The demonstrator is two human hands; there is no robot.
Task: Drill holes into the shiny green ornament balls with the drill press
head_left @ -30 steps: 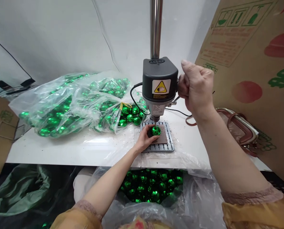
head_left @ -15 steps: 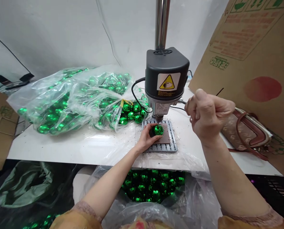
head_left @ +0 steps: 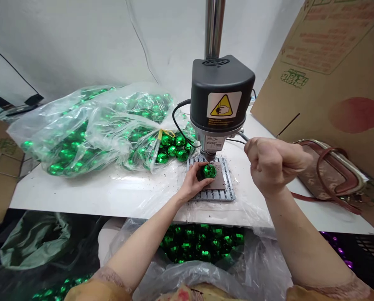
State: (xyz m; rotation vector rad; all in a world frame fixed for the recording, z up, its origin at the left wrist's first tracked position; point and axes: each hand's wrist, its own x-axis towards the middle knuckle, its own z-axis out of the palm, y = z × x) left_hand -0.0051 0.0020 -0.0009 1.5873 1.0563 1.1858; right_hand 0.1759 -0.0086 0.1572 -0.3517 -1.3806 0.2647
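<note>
**A:** Where's the work sitting?

**B:** One green faceted ball (head_left: pixel 209 171) is resting on a brown pad (head_left: pixel 221 182) on a slotted metal plate (head_left: pixel 211 195), right under the chuck (head_left: pixel 210 156) of a bench drill (head_left: pixel 220 94). I can't tell whether the bit is touching it.

**A:** And the hands?

**B:** The left hand (head_left: pixel 191 182) is grasping the ball from the near side, its forearm reaching in over the counter's front edge. The right hand (head_left: pixel 276 165) is clenched into a fist around a slim metal lever (head_left: pixel 244 136) coming off the drill, its forearm rising from the lower right.

**A:** How tight is it around them?

**B:** The plate is sitting near the front edge of the counter (head_left: pixel 96 196), with only a narrow strip before the drop. One tied plastic bag (head_left: pixel 80 133) of green balls is bulging just behind the plate. A second, open bag (head_left: pixel 199 246) below the edge is holding more, too many to count. One handbag (head_left: pixel 328 167) is lying just beyond the right fist, and a cardboard sheet (head_left: pixel 331 62) is leaning in along the counter's right end.
</note>
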